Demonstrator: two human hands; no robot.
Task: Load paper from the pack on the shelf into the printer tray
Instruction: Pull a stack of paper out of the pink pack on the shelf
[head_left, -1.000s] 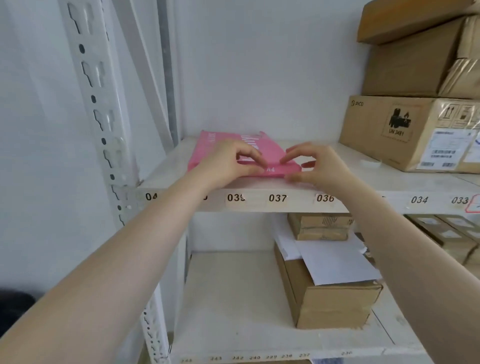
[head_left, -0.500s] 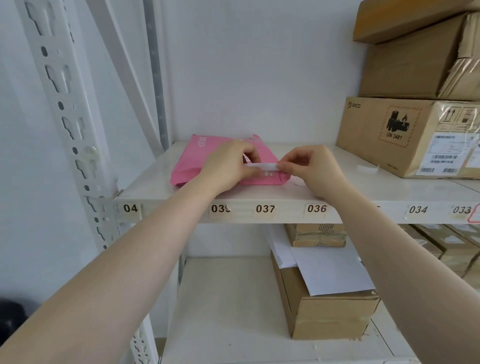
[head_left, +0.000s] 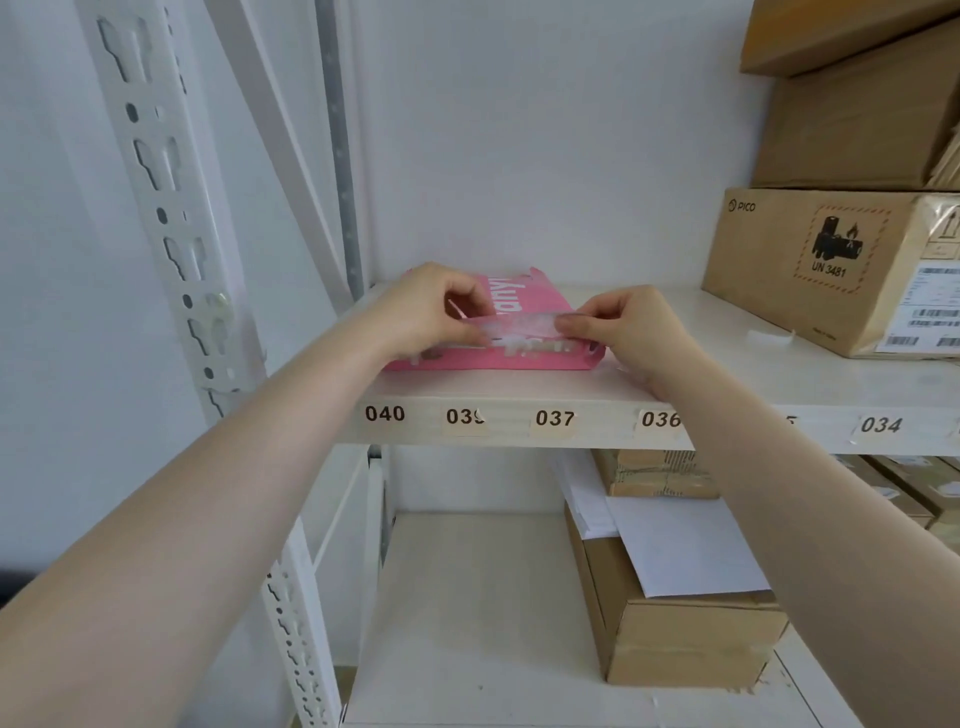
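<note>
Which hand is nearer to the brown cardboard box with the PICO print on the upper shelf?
The right hand. It pinches the near flap of the pink paper pack, on the side toward the brown PICO cardboard box. The left hand holds the flap's far end.

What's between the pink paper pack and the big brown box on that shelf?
In the head view, the right hand at the pink pack, then bare shelf with a small white scrap near the box.

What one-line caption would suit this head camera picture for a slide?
Both hands, left hand and right hand, pinch the front flap of a pink paper pack lying on a numbered white shelf.
</note>
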